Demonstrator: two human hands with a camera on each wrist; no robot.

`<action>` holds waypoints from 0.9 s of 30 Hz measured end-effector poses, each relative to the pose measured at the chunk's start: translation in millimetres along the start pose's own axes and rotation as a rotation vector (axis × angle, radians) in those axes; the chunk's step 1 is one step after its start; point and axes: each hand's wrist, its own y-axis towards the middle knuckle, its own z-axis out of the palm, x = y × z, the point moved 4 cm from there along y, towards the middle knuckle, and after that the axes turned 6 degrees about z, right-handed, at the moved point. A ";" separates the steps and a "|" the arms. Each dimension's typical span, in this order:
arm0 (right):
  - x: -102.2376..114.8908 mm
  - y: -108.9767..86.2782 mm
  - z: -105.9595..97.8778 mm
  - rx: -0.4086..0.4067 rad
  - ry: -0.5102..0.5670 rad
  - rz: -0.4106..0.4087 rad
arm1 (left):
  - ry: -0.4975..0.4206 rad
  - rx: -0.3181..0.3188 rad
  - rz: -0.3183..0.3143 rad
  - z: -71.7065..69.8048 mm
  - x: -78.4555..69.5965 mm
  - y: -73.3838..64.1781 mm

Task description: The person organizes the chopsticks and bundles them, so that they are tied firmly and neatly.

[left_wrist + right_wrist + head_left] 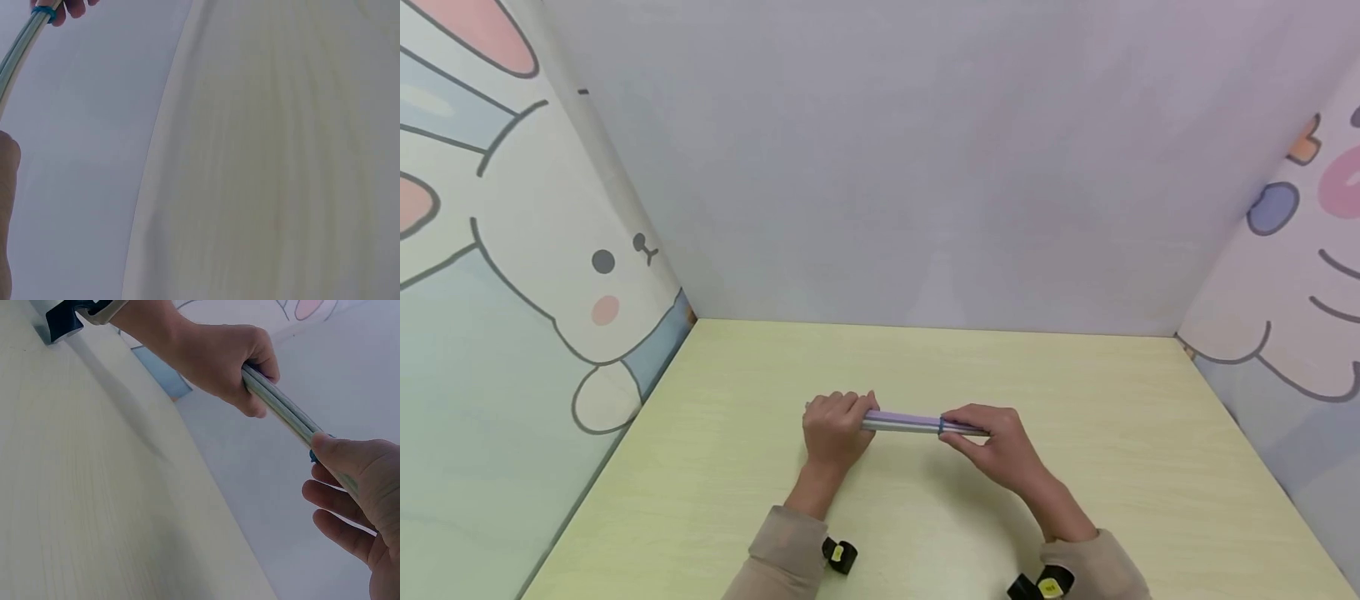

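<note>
A slim bundle of straws [901, 422], lilac, white and pale green, is held level above the table. My left hand [837, 429] grips its left part, fingers wrapped round it, hiding most of that end. At the other end, my right hand [992, 442] pinches the bundle between thumb and fingers, right at a thin blue elastic band [941, 426]. The right wrist view shows the right thumb [344, 453] lying along the bundle over the band, with the lower fingers spread apart from it.
Below the hands lies a pale wood-grain table [737, 500]. A plain grey-white wall [925, 167] rises behind it, and side panels with a cartoon rabbit [572, 275] and other drawings flank it. Black straps [839, 554] sit at both sleeve cuffs.
</note>
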 end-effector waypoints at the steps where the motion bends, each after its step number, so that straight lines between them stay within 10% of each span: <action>1: 0.7 0.5 1.1 0.005 -0.012 -0.011 | -0.001 0.001 0.003 0.4 -1.1 0.4; 12: 13.9 3.8 10.7 0.024 -0.340 -0.141 | -0.012 0.028 0.022 5.5 -8.5 -0.4; 27: 23.3 2.0 7.1 0.051 -0.359 -0.092 | -0.012 0.040 0.001 5.1 -7.7 -1.7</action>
